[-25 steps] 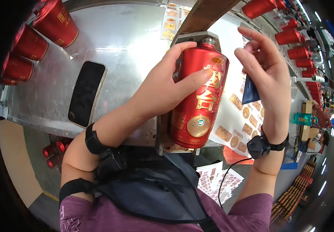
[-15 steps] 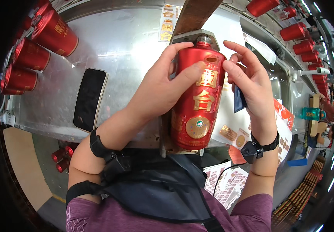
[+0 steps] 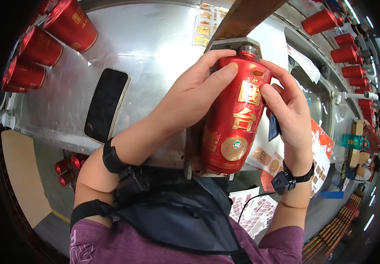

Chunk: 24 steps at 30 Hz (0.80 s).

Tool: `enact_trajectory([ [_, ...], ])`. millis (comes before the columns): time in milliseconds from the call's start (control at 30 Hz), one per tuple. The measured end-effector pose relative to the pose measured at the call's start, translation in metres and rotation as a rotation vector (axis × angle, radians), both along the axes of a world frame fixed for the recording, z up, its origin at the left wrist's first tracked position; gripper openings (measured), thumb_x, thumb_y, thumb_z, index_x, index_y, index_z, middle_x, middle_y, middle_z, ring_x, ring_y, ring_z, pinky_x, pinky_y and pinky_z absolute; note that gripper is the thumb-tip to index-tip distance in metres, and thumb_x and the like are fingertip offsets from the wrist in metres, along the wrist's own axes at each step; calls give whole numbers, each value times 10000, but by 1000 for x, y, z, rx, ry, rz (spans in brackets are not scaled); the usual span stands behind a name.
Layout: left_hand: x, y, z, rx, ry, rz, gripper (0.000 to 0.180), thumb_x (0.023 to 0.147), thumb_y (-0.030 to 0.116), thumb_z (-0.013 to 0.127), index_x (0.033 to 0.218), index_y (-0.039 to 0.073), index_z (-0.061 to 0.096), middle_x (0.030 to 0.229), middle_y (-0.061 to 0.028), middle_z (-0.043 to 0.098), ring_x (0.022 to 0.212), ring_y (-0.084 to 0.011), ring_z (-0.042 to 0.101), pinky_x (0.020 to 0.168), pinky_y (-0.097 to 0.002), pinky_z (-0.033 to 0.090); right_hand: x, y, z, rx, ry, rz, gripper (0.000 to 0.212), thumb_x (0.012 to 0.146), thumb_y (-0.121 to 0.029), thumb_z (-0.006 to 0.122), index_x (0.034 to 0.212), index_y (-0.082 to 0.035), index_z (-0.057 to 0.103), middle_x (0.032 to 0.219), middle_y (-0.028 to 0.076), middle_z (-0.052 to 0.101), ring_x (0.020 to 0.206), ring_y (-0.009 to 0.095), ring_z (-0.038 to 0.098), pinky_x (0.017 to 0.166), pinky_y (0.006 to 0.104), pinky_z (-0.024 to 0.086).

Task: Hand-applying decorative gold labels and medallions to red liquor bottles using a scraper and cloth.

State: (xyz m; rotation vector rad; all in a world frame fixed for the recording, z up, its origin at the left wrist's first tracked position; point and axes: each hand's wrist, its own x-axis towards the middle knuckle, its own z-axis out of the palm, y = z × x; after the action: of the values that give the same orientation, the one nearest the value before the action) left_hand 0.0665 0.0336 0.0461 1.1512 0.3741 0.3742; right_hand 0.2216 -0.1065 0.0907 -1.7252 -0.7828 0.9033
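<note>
A glossy red bottle [image 3: 229,141] with raised gold characters, a round gold emblem and a clear glass neck [image 3: 247,49] lies tilted on a stand in front of me, neck pointing away. My left hand [image 3: 194,90] is closed over its left shoulder, thumb pressed on the upper front. On the other side my right hand [image 3: 289,103] grips the bottle's shoulder, thumb on the front edge and forefinger reaching behind near the neck. A dark blue flat piece [image 3: 274,126] sticks out below my right palm, tucked under the other fingers.
A brown metal arm [image 3: 242,20] rises behind the neck. The phone [image 3: 107,104] lies on the metal bench [image 3: 154,48] at left. Several red bottles [image 3: 72,25] stand far left, and others [image 3: 319,22] line the right. Sheets of gold stickers [image 3: 272,160] lie beside the bottle.
The right thumb and forefinger have closed in onto the bottle's side. The left thumb has slid up towards the neck. The view has shifted slightly.
</note>
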Motion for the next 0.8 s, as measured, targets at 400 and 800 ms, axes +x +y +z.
enact_trajectory([
  [400,-6,-2,-12,184,-8,-30,565,1002,205,634,1486,39,395,1351,-133,572,1226,-168,563,1031,-322,474,-9,-4,4,16,25,-15,582,912,-199,761,1426,-32,544,896,-31,634,788,19,524,741,176,419],
  [800,9,-2,-1,130,-70,-64,788,911,200,743,1517,-6,283,1370,-202,535,1250,-237,561,1027,-360,495,-15,-44,-13,125,421,-62,701,981,-282,685,1573,-108,352,1290,58,592,866,42,564,733,192,468],
])
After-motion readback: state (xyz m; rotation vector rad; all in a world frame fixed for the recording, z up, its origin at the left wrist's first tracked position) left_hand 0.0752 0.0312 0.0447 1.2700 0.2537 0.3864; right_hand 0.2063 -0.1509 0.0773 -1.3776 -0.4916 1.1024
